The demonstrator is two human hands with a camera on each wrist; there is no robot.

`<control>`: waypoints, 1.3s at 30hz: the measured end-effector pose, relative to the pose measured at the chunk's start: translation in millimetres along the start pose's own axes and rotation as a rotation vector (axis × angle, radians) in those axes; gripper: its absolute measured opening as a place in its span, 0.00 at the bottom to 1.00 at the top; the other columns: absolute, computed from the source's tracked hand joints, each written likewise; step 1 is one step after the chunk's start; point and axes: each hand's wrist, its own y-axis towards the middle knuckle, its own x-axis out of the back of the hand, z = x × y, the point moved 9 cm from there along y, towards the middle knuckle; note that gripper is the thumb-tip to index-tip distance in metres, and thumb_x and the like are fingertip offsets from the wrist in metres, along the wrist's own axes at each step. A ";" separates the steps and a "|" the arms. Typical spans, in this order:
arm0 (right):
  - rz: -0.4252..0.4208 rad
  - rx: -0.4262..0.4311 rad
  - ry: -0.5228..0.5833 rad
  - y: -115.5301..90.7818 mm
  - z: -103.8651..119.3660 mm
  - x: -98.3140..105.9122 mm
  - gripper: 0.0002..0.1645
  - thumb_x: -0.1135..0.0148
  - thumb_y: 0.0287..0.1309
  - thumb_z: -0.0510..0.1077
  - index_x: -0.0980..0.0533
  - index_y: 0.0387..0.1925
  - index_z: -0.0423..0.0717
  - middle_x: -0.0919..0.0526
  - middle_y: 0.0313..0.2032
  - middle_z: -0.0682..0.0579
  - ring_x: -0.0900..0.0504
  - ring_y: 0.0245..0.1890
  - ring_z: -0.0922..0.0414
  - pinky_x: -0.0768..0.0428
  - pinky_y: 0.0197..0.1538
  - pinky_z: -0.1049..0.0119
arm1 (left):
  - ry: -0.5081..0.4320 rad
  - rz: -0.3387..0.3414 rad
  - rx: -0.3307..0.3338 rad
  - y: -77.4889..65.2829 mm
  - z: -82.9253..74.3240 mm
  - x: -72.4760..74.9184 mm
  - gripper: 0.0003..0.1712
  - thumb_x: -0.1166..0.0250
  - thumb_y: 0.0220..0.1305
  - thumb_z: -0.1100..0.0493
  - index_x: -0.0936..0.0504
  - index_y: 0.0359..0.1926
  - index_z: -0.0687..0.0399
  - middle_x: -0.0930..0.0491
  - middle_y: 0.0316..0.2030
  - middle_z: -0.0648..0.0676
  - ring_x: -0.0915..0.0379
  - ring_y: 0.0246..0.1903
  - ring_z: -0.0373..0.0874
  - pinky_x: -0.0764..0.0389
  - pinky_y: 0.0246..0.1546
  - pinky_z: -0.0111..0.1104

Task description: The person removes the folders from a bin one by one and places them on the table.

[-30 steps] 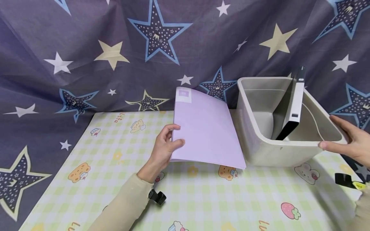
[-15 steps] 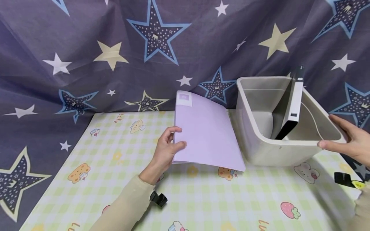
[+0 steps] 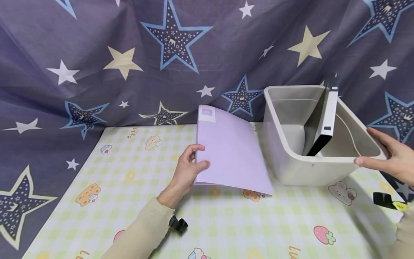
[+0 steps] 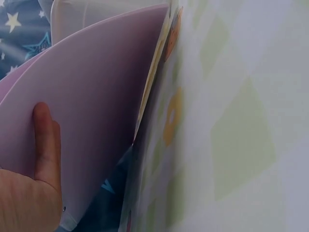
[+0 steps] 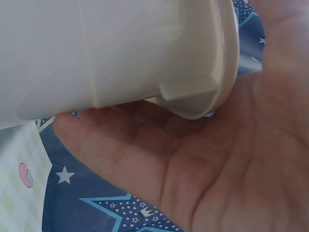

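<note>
A lilac folder (image 3: pixel 231 153) with a pale label in its upper left corner leans over the table, left of a bin. My left hand (image 3: pixel 185 169) grips it by the left edge, thumb on the front cover; the fingers behind are mostly hidden. In the left wrist view the folder (image 4: pixel 91 92) bows, its lower edge close over the tablecloth. At the right, my right hand (image 3: pixel 392 156) holds the near right corner of the grey-white bin (image 3: pixel 323 169). Its thumb lies at the front rim, and in the right wrist view its fingers (image 5: pixel 116 150) lie along the outer wall.
A black and white box file (image 3: pixel 328 113) stands slanted inside the bin, its top above the rim. A checked, cartoon-print cloth (image 3: pixel 106 216) covers the table. Directly behind the table hangs a star-patterned curtain (image 3: pixel 123 32).
My left hand has lowered the lilac folder a little, drawing it slightly nearer and to the right. My right hand keeps its hold on the bin.
</note>
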 end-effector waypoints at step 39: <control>0.010 -0.029 -0.012 0.0 0.9 -1.8 0.65 0.30 0.53 0.47 0.68 0.73 0.39 0.49 0.63 0.19 0.32 0.50 0.44 0.41 0.29 0.88 | 0.313 0.005 0.038 -6.6 15.1 1.0 0.26 0.29 0.49 0.64 0.25 0.51 0.50 0.27 0.46 0.60 0.28 0.40 0.51 0.25 0.37 0.36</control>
